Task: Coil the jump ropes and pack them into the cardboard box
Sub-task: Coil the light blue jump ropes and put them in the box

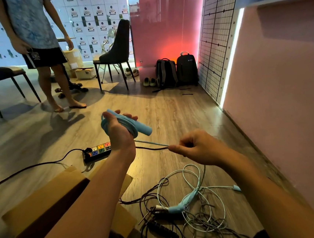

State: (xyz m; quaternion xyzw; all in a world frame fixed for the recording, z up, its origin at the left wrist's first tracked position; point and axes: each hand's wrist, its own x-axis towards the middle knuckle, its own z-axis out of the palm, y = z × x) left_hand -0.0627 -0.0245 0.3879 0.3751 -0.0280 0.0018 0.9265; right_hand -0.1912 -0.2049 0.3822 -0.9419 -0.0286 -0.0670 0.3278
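Note:
My left hand (118, 131) grips a light blue jump rope (133, 126), its cord wound in loops round the blue handles. A short stretch of that cord runs right to my right hand (194, 147), which pinches it between thumb and fingertips. The open cardboard box (45, 204) lies on the floor at lower left, partly behind my left forearm. A tangle of other jump ropes (191, 203), pale blue and black, lies on the floor below my right hand.
A power strip (98, 151) with a black cable sits on the wooden floor past the box. A person stands barefoot at upper left between two dark chairs (116, 53). Two backpacks (176, 71) lean at the back; a pink wall (284, 97) runs along the right.

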